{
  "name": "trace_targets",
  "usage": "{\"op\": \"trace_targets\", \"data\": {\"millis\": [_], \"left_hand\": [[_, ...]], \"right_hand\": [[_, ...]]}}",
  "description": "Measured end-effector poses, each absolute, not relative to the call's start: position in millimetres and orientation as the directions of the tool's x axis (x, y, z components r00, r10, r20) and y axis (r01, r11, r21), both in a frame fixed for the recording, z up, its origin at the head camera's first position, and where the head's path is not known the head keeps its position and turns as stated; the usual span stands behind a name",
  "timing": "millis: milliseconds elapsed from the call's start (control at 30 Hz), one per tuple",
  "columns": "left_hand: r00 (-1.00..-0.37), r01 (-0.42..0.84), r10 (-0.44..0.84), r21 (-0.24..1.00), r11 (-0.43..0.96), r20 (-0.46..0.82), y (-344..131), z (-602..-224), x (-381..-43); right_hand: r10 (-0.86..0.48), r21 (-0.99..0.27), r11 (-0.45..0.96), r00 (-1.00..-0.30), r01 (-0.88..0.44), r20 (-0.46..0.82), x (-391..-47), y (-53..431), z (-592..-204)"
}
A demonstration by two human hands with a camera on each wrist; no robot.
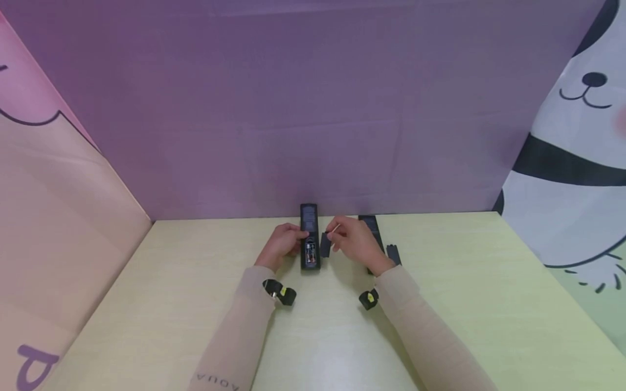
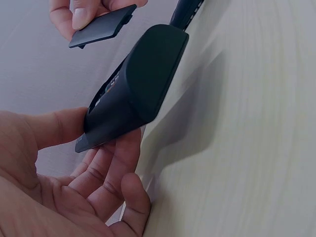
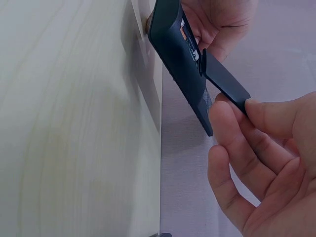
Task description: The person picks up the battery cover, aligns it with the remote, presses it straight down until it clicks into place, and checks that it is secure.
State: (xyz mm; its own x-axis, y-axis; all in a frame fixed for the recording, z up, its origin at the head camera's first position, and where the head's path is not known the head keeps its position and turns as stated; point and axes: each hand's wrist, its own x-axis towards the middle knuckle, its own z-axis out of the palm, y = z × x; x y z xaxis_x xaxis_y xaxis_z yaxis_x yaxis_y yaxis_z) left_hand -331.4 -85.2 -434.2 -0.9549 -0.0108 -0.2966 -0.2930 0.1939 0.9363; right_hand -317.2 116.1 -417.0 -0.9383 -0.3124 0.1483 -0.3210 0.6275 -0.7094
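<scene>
My left hand (image 1: 282, 244) grips a black remote control (image 1: 309, 217) by its side, thumb on one edge and fingers beneath. Its back faces up with the battery compartment uncovered, and batteries (image 1: 311, 253) show inside. Between thumb and fingers, my right hand (image 1: 358, 239) pinches a dark battery cover (image 1: 325, 245) just right of that compartment. The right wrist view shows the cover (image 3: 227, 81) tilted, one end close to the remote's side; whether they touch I cannot tell. In the left wrist view the remote (image 2: 153, 74) is held above the tabletop.
A second black remote (image 1: 370, 224) lies on the table (image 1: 313, 336), partly hidden by my right hand. Another dark cover (image 1: 393, 254) lies to its right, near my right wrist. A purple backdrop (image 1: 293, 108) rises behind the table's far edge.
</scene>
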Motion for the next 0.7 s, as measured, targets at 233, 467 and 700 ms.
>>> {"op": "trace_targets", "data": {"millis": [233, 467, 700], "left_hand": [[-0.959, -0.281, -0.007, 0.943, 0.178, -0.284, -84.9, -433.2, -330.2], [-0.959, -0.281, -0.009, 0.947, 0.152, -0.283, -87.8, -433.1, -329.4], [-0.963, -0.265, 0.012, 0.952, 0.150, -0.270, -84.9, -434.6, -330.1]], "right_hand": [[-0.320, -0.725, 0.609, -0.936, -0.322, 0.146, -315.7, 115.0, -415.3], [-0.329, -0.737, 0.589, -0.931, -0.331, 0.155, -315.2, 110.9, -413.9], [-0.326, -0.732, 0.592, -0.931, -0.338, 0.166, -314.0, 111.8, -412.9]]}}
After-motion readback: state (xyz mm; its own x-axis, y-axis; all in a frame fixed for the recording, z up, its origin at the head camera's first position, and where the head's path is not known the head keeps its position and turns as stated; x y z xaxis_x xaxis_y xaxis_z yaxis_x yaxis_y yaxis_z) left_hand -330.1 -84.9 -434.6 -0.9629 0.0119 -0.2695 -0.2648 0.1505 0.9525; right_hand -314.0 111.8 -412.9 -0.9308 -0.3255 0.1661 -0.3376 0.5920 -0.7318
